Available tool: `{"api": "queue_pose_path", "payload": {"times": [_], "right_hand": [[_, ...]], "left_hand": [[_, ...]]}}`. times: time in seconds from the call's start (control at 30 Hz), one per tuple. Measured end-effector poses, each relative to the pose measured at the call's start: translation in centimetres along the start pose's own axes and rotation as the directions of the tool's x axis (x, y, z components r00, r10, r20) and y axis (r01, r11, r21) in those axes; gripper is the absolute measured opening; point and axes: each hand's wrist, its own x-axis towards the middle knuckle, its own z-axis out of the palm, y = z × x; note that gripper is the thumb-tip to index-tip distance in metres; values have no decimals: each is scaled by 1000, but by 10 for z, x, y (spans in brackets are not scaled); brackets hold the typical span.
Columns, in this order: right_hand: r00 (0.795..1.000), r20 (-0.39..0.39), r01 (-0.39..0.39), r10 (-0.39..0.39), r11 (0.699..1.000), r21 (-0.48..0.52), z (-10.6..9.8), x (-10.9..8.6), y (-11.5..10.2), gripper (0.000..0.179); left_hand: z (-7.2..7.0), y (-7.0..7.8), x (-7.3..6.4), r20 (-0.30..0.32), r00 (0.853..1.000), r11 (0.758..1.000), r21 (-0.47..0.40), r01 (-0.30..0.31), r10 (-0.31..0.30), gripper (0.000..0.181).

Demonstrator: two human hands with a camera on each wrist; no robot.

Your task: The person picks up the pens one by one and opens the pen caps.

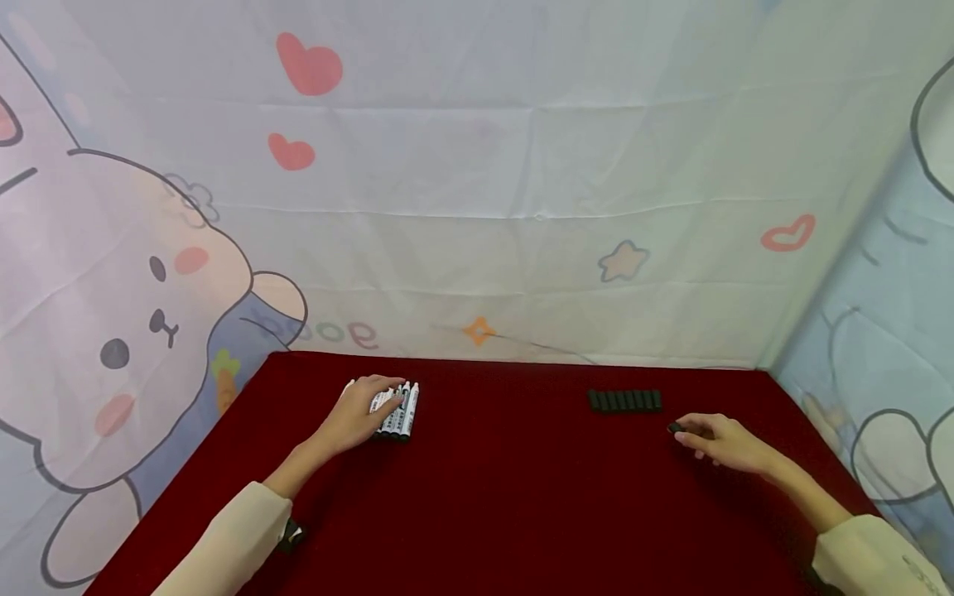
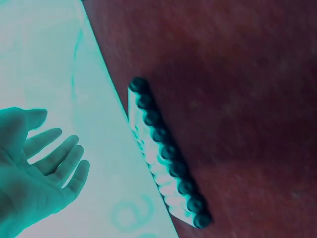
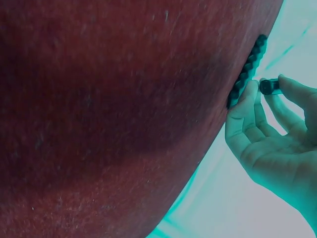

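White markers (image 1: 406, 414) with dark ends lie side by side in a row on the left of the table. In the head view my left hand (image 1: 365, 411) covers part of that row. The left wrist view shows this hand (image 2: 42, 171) with fingers loosely extended and nothing held, apart from the markers (image 2: 168, 151). On the right, my right hand (image 1: 723, 441) pinches a small black marker cap (image 1: 675, 428) between thumb and fingers, just above the table. The cap (image 3: 270, 87) also shows in the right wrist view. Beyond that hand stands a row of several black caps (image 1: 624, 401).
A dark red cloth (image 1: 507, 497) covers the table. Behind it hangs a printed curtain (image 1: 462, 182) that meets the table's far edge, and another printed curtain (image 1: 879, 331) borders the right side. A small black item (image 1: 292, 534) shows under the left sleeve.
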Motion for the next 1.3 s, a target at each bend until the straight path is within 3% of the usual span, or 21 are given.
{"api": "queue_pose_path", "payload": {"times": [0.27,0.5,0.63,0.9,1.07,1.3], "right_hand": [[989,-35,-143,142,990,-9,-4,2,14,48],[981,-101,-166,163,986,-22,-6,10,22,50],[976,-128,-179,177,984,-3,-6,18,22,53],[954,-177,-244,244,970,21,-8,27,27,55],[939,-197,-279,283,959,47,-13,36,33,54],[933,-196,-291,301,953,83,-13,51,33,53]], "left_hand": [[3,26,-9,78,988,991,3,-132,132,47],[11,36,-8,79,974,975,57,-215,210,51],[14,39,-11,82,971,967,102,-232,224,56],[22,49,-10,181,957,961,113,-251,228,63],[30,51,-6,194,949,955,115,-272,247,65],[35,51,-8,221,943,949,139,-283,249,63]]}}
